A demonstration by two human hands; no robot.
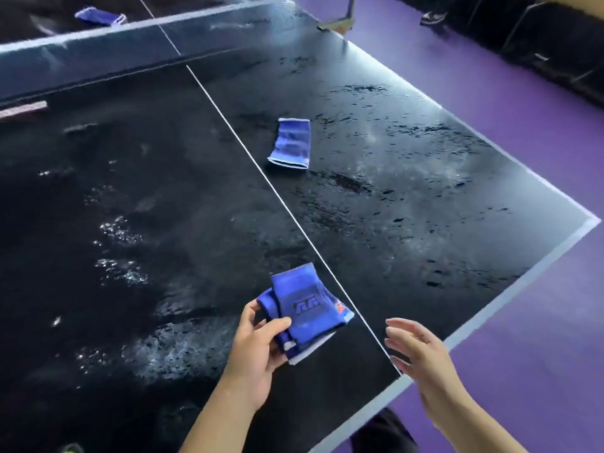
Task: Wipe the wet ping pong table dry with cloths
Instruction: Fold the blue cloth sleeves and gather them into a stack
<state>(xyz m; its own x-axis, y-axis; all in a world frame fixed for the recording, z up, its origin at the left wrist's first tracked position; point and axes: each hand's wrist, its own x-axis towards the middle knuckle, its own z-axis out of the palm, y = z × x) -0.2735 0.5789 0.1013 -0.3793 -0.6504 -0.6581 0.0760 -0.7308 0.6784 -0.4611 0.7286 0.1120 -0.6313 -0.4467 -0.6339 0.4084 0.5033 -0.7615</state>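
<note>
The black ping pong table (408, 197) is covered with water streaks and droplets on both sides of its white centre line. My left hand (258, 351) grips a folded blue cloth (307, 312) with a printed logo, held just above the table near its front edge. My right hand (421, 358) hovers open beside it, fingers spread, over the table's front edge, holding nothing. A second folded blue cloth (291, 143) lies flat on the wet surface further out, right of the centre line. A third blue cloth (99, 16) lies beyond the net.
The net (98, 53) spans the table at the top. A pink strip (23, 109) lies by the net at left. Purple floor (523, 322) surrounds the table. Dark furniture (555, 50) and a shoe (433, 18) are at the far right.
</note>
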